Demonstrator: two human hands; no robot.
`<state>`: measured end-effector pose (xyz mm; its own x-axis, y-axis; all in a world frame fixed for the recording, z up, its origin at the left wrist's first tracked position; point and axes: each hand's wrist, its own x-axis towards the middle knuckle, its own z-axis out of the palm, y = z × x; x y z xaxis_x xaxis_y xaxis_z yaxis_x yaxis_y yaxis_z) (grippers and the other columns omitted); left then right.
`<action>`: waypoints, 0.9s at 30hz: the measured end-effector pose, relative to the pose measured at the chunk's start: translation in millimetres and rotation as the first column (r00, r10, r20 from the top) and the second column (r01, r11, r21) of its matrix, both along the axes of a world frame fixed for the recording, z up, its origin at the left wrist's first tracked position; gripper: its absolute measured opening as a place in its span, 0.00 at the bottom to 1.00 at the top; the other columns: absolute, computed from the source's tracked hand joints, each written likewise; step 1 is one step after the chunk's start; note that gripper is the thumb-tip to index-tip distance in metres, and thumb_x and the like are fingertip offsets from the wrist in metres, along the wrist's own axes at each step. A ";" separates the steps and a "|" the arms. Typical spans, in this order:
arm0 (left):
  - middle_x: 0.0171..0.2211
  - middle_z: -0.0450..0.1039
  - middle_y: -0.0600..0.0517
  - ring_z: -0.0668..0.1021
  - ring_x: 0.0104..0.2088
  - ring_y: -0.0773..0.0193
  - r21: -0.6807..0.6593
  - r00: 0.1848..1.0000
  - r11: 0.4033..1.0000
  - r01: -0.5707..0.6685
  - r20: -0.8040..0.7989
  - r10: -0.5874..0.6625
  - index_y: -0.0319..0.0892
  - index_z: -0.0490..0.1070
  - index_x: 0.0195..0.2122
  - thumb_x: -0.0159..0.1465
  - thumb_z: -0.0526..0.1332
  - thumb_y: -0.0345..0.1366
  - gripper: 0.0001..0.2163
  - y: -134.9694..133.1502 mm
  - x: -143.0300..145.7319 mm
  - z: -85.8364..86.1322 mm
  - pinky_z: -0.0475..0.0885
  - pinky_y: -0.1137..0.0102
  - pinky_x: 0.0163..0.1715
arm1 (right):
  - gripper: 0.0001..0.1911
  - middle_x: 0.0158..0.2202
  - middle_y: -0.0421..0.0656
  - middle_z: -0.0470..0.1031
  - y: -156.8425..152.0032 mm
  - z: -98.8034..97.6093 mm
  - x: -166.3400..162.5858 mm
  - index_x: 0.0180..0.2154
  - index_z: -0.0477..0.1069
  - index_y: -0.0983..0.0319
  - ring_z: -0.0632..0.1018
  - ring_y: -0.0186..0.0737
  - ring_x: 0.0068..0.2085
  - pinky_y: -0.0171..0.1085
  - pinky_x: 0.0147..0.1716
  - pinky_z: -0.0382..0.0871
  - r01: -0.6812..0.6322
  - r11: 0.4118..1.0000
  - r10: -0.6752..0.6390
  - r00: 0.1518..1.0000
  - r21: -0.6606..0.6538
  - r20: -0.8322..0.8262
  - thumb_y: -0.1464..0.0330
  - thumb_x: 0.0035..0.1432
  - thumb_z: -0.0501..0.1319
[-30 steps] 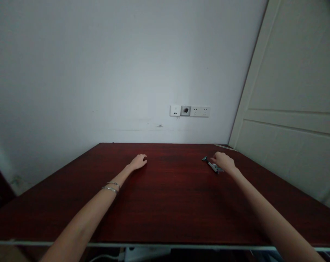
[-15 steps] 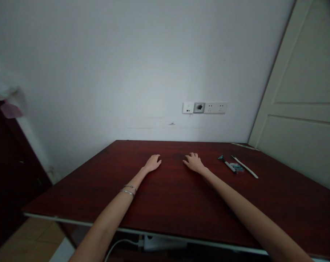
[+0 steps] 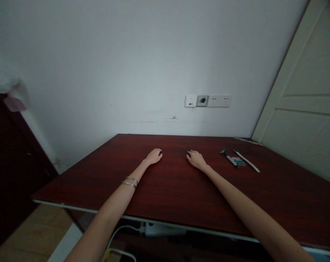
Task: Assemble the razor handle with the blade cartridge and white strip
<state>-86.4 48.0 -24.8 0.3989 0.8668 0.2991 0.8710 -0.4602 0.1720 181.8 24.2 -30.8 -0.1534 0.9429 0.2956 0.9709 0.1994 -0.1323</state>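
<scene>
Head: right hand (image 3: 197, 159) (razor (image 3: 232, 161) apart)

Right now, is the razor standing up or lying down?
Lying down: the razor stretches along the table, to the right of the right hand.

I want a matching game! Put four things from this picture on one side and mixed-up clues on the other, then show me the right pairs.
Things:
1. Right hand
2. Bracelets
3. Clear packet
4. Power sockets

Clues:
A. White, on the wall
B. Between the razor and the slim white stick
C. Palm down at the table, left of the razor
D. Silver, around the left arm

Right pairs: 1-C, 2-D, 3-B, 4-A
</scene>
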 end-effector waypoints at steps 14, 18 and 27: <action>0.56 0.60 0.39 0.61 0.58 0.54 -0.070 1.000 0.997 -0.024 -0.016 0.023 0.33 0.63 0.52 0.64 0.46 0.38 0.20 -1.7 2.4 1.1 0.56 0.65 0.56 | 0.23 0.55 0.53 0.63 -1.6 1.8 1.8 0.53 0.65 0.66 0.64 0.49 0.56 0.42 0.52 0.56 -0.015 0.999 0.017 0.998 -0.038 0.055 0.64 0.61 0.45; 0.57 0.60 0.41 0.60 0.59 0.54 -0.078 1.000 0.997 -0.028 -0.008 0.028 0.34 0.63 0.52 0.63 0.46 0.38 0.19 -1.1 2.2 0.4 0.56 0.65 0.56 | 0.23 0.56 0.52 0.63 -3.3 3.0 2.1 0.53 0.65 0.65 0.63 0.49 0.56 0.42 0.52 0.57 -0.015 0.999 0.016 0.999 -0.036 0.050 0.64 0.60 0.45; 0.55 0.61 0.40 0.62 0.57 0.57 -0.051 0.998 0.999 -0.017 -0.064 0.014 0.32 0.63 0.52 0.64 0.45 0.36 0.19 -3.3 4.7 2.6 0.53 0.67 0.57 | 0.23 0.55 0.52 0.64 -2.5 2.4 2.7 0.53 0.65 0.65 0.63 0.49 0.56 0.42 0.52 0.57 -0.021 0.999 0.023 0.998 -0.037 0.059 0.64 0.61 0.45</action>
